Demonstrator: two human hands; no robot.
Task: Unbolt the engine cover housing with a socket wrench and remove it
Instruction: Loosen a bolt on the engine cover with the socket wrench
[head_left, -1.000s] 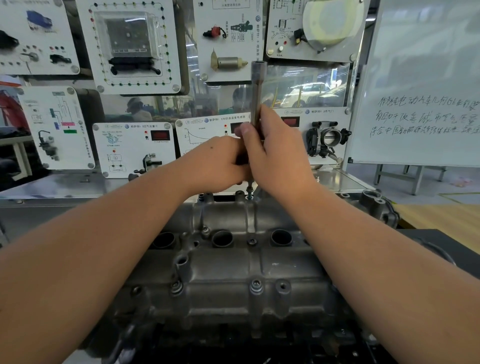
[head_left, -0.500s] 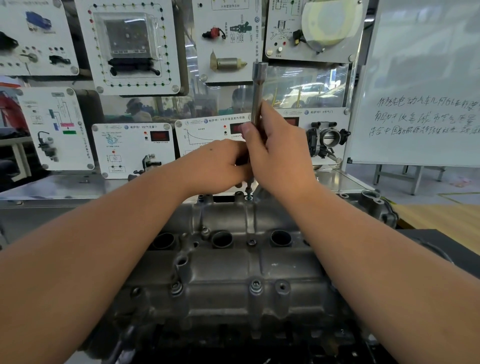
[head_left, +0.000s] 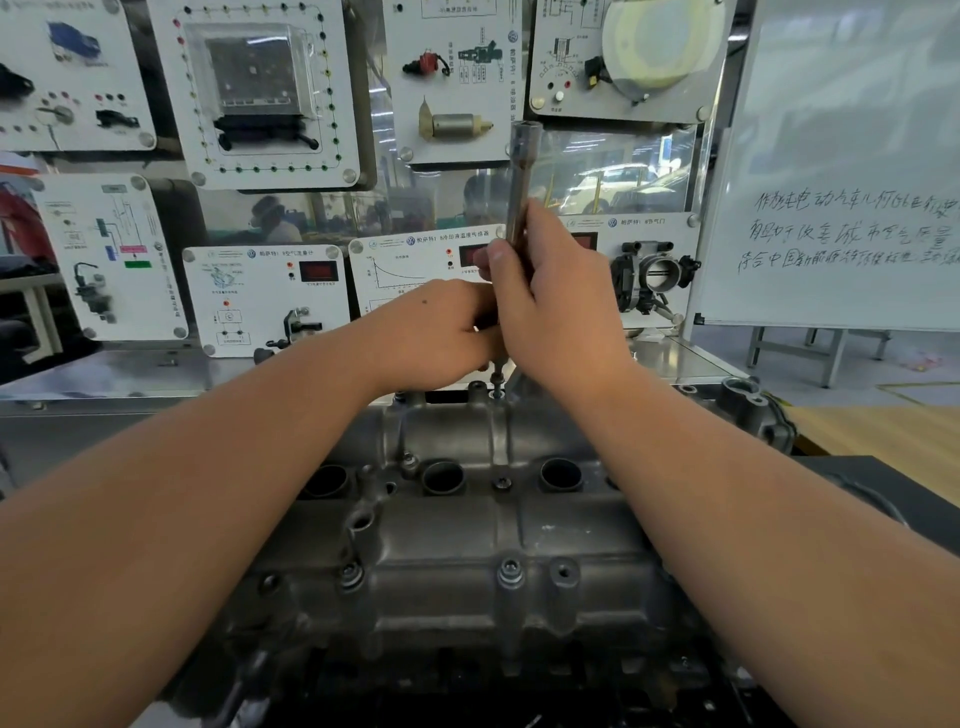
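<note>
Both arms are extended over the cover (head_left: 467, 545), a grey cast metal housing that lies across the lower middle of the view on the engine. The wrench (head_left: 522, 182), a long socket tool, is held upright above the cover's far edge. The right hand (head_left: 550, 312) is wrapped round its shaft, fingers clenched on it, thumb up along the left side. The left hand (head_left: 441, 327) is pressed against the right one lower down, fingers curled; what they grasp cannot be told, as it is hidden. A bolt (head_left: 497, 375) is seen under the hands, partly raised out of the cover's far rim. More bolts (head_left: 510, 571) are seated along the near edge. Three round openings (head_left: 443, 477) are seen in the cover's middle. Training panels (head_left: 265, 88) are mounted behind, with a whiteboard (head_left: 852, 171) at right.
</note>
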